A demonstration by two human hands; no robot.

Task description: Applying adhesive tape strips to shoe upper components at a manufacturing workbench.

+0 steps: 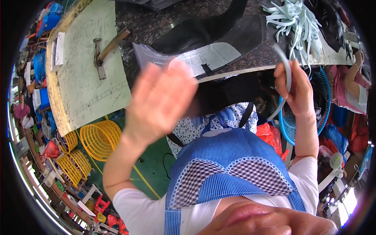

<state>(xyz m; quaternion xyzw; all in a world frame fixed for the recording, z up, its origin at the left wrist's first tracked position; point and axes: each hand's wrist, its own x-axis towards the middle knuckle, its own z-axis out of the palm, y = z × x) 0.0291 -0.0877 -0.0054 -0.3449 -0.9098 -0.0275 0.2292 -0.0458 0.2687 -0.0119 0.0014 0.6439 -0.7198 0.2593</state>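
Observation:
My right hand (pixel 299 88) grips a pale bluish-white strip (pixel 288 74) just in front of the table edge. The strip curves up above the fingers and hangs below them. Raised near the table's front edge, my left hand (pixel 158 100) is smeared by motion, and I cannot make out whether its fingers hold anything. Beyond it, a grey-white shaped piece (pixel 215 55) lies on dark sheet material (pixel 252 35) on the speckled tabletop (pixel 137 19). Black material (pixel 231 94) hangs in front of the edge, between my hands.
On the pale board (pixel 84 90) at left rests a hammer (pixel 100 58). A bundle of pale strips (pixel 301 29) drapes over the table at right. A blue basket (pixel 288 131) stands below it, near a red bag (pixel 272 137). Yellow baskets (pixel 101 139) sit on the floor at left.

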